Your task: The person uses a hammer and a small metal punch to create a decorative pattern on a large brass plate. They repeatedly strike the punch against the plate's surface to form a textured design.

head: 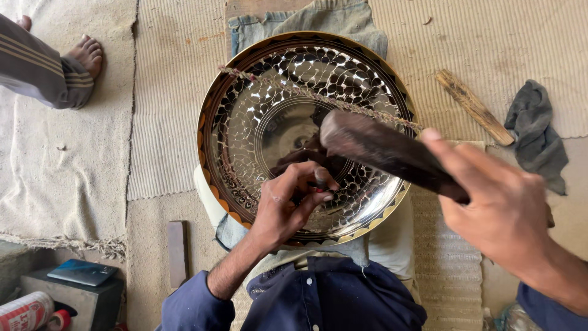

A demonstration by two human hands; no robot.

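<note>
A large shiny metal bowl with a hammered scale pattern and a gold-edged rim lies tilted in front of me on folded cloth. My left hand pinches a small punch upright against the bowl's inner wall near the lower rim. My right hand grips a dark wooden mallet, its head raised above the punch. A twisted cord stretches across the bowl's upper part.
A wooden stick and a grey rag lie at the right on the mat. Another person's foot and trouser leg are at top left. A phone on a metal block and a can sit at bottom left.
</note>
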